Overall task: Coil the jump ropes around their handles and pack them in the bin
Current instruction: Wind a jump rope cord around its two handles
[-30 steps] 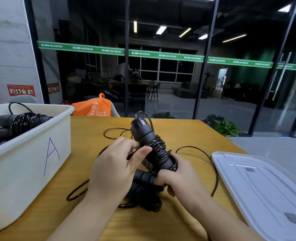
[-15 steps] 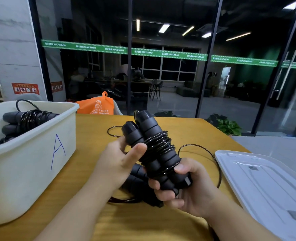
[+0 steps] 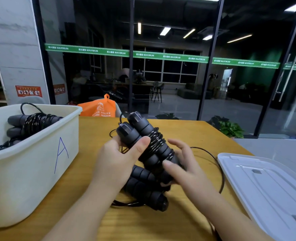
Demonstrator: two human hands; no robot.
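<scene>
Holding a jump rope (image 3: pixel 149 145) up over the wooden table (image 3: pixel 161 226), we have its two black handles side by side, tilted, with shiny black rope wound round their middle. Our left hand (image 3: pixel 116 161) grips the handles near the top, with the thumb pressed across the front. Our right hand (image 3: pixel 183 168) is at the lower end; the thumb touches the handles, and the fingers are spread out straight behind them, so this hand is not squeezing.

Right under our hands a second jump rope (image 3: pixel 143 186) lies on the table. Its two thick foam handles point toward us, and its loose black rope curls out in a wide loop to the right and goes behind our hands.

On our right, a flat white lid (image 3: pixel 269 190) lies on the table edge, apart from the ropes.

On our left sits the white bin (image 3: pixel 37 162), with a blue letter A drawn on its side. Inside it rests a coiled jump rope (image 3: pixel 32 124), its rope wound round its handles, and a bit more black rope lies lower in the bin.

Farther back, past the table, we see an orange bag (image 3: pixel 98 108), then green plants (image 3: pixel 230 129) by a big glass wall with a green stripe across it.
</scene>
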